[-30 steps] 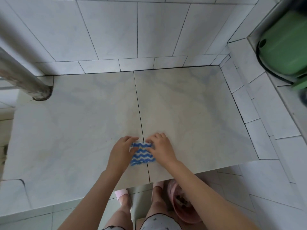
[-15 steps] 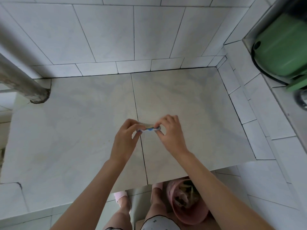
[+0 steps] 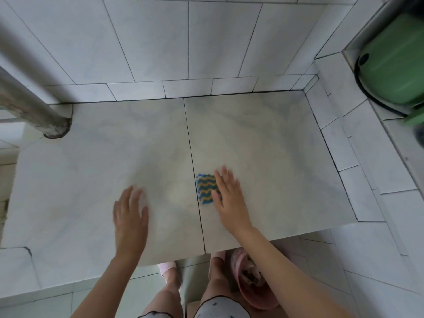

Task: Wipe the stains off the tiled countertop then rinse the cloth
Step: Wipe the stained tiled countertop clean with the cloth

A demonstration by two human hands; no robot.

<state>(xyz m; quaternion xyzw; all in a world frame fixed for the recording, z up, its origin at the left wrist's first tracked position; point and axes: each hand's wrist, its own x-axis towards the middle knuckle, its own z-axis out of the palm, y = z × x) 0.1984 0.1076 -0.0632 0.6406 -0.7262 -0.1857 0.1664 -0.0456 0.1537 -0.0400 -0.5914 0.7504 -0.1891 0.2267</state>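
Now pressing folded blue-and-yellow wavy-striped cloth (image 3: 205, 188) under flat right hand (image 3: 227, 196) fingers for wiping; left hand (image 3: 130, 216) spread, empty, bracing pale marbled tile countertop (image 3: 263, 157).

Green tub (image 3: 399, 63), grey pipe (image 3: 29, 104), pink bucket (image 3: 252, 288).

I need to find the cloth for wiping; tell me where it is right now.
In the head view the cloth lies flat on the countertop, just right of the centre grout line, under the right hand's fingers.
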